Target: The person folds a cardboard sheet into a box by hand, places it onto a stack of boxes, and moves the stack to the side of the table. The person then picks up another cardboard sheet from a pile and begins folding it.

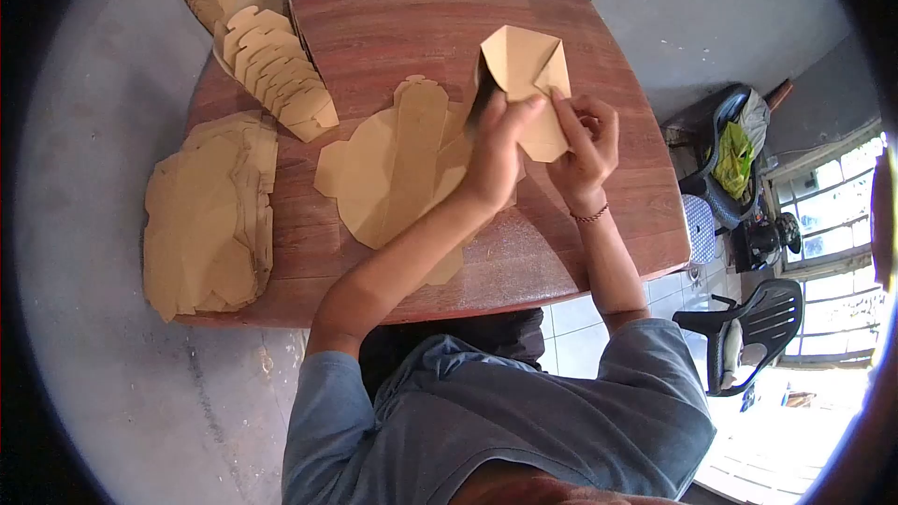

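Note:
A partly folded cardboard box (524, 56) is held up over the right half of the wooden table. My left hand (499, 145) grips its near left side, thumb on the folded flaps. On the right edge of the same box, my right hand (586, 145) pinches a flap with thumb and index finger. Flat cut cardboard blanks (374, 168) lie on the table below and left of my hands, partly behind my left forearm.
A thick stack of flat cardboard (201, 224) sits at the table's left edge. Behind it, nested folded cardboard pieces (271, 65) lie in a slanting row. The wooden table (393, 28) meets grey walls. Chairs (767, 327) stand at the right.

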A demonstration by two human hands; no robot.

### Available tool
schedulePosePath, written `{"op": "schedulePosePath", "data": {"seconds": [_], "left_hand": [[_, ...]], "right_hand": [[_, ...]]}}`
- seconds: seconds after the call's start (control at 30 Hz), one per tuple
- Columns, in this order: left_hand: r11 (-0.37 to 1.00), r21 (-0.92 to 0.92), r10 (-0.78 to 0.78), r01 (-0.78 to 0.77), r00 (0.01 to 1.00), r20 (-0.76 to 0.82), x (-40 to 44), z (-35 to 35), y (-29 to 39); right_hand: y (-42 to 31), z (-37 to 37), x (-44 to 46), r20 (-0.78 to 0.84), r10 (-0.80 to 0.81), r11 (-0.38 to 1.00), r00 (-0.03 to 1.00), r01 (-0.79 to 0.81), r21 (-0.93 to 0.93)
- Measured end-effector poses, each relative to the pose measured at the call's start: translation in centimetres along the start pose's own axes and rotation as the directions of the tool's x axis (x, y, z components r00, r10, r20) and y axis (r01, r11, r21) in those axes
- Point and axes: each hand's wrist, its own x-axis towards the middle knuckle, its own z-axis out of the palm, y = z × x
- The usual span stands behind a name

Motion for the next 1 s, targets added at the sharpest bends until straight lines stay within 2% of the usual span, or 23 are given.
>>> {"op": "schedulePosePath", "data": {"seconds": [0.03, 0.07, 0.13, 0.17, 0.2, 0.23, 0.27, 0.3, 0.37, 0.43, 0.47, 0.53, 0.6, 0.67, 0.77, 0.8, 0.87, 0.9, 1.0], "left_hand": [[0.998, -0.009, -0.055, 0.054, 0.996, -0.064, 0.2, -0.2, 0.5], [0.997, 0.054, -0.044, 0.051, 0.992, -0.120, 0.6, -0.2, 1.0], [0.981, 0.189, -0.024, 0.047, 0.992, -0.122, 1.2, -1.5, 1.7], [0.971, 0.234, -0.020, 0.051, 0.991, -0.133, 1.4, -1.4, 2.8], [0.972, 0.231, -0.025, 0.053, 0.992, -0.123, 1.6, -1.9, 3.7], [0.936, 0.341, -0.063, 0.087, 0.995, -0.081, 1.8, -2.7, 4.7], [0.887, 0.447, -0.103, 0.111, 0.994, -0.043, 2.0, -3.1, 5.4], [0.889, 0.445, -0.107, 0.111, 0.994, -0.034, 2.1, -3.1, 5.9], [0.791, 0.610, -0.146, 0.056, 0.984, 0.100, 1.8, -2.9, 6.5], [0.759, 0.651, -0.136, 0.013, 0.981, 0.139, 2.2, -3.0, 6.3], [0.726, 0.688, -0.136, -0.022, 0.975, 0.175, 2.1, -2.9, 6.1], [0.719, 0.695, -0.159, -0.003, 0.973, 0.168, 1.9, -2.7, 6.1], [0.710, 0.704, -0.178, 0.015, 0.971, 0.158, 1.9, -2.5, 6.2], [0.587, 0.809, -0.150, -0.010, 0.981, 0.121, 1.8, -2.6, 6.4], [0.514, 0.858, -0.101, -0.001, 0.993, 0.061, 2.0, -2.4, 6.9], [0.510, 0.860, -0.098, 0.004, 0.994, 0.054, 1.9, -2.3, 6.8], [0.587, 0.799, 0.057, -0.132, 0.991, 0.122, 1.7, -2.1, 6.3], [0.586, 0.800, 0.059, -0.132, 0.991, 0.121, 1.7, -2.0, 6.3], [0.651, 0.756, -0.025, -0.066, 0.994, 0.108, 1.7, -1.7, 6.2]], "right_hand": [[-0.1, -0.2, 0.1, 0.063, -0.004, 1.000, 0.998, 0.004, -0.014], [-0.1, -0.5, 0.3, 0.064, 0.001, 1.000, 0.998, 0.001, -0.021], [-0.4, -1.7, 1.0, 0.245, -0.090, 0.976, 0.965, 0.036, 0.216], [-0.5, -2.1, 1.5, 0.244, -0.085, 0.978, 0.966, 0.034, 0.206], [-0.6, -2.5, 2.2, 0.262, -0.082, 0.956, 0.961, 0.002, 0.292], [-0.5, -2.8, 2.5, 0.279, -0.082, 0.927, 0.957, -0.030, 0.374], [0.2, -3.0, 2.3, 0.271, -0.064, 0.942, 0.961, -0.032, 0.333], [0.4, -2.8, 2.0, 0.270, -0.062, 0.946, 0.961, -0.031, 0.324], [0.4, -1.9, 1.3, 0.161, 0.024, 0.977, 0.987, -0.057, 0.204], [0.1, -1.1, 1.8, 0.144, 0.011, 0.976, 0.990, -0.042, 0.215], [-0.1, -1.1, 1.8, 0.131, 0.053, 0.970, 0.990, -0.082, 0.230], [-0.5, -1.1, 1.6, 0.121, 0.092, 0.962, 0.988, -0.120, 0.247], [-0.9, -1.1, 1.4, 0.170, 0.225, 0.920, 0.959, -0.267, 0.288], [-1.2, -1.1, 1.2, 0.168, 0.263, 0.892, 0.950, -0.306, 0.334], [-1.3, -0.9, 1.1, 0.152, 0.298, 0.843, 0.942, -0.334, 0.422], [-1.4, -0.7, 1.1, 0.133, 0.292, 0.828, 0.947, -0.320, 0.461], [-1.9, -0.6, 1.2, 0.129, 0.342, 0.801, 0.931, -0.360, 0.478], [-2.0, -0.6, 1.2, 0.122, 0.390, 0.777, 0.913, -0.398, 0.488], [-1.6, -0.7, 1.1, 0.121, 0.361, 0.820, 0.925, -0.376, 0.431]]}}
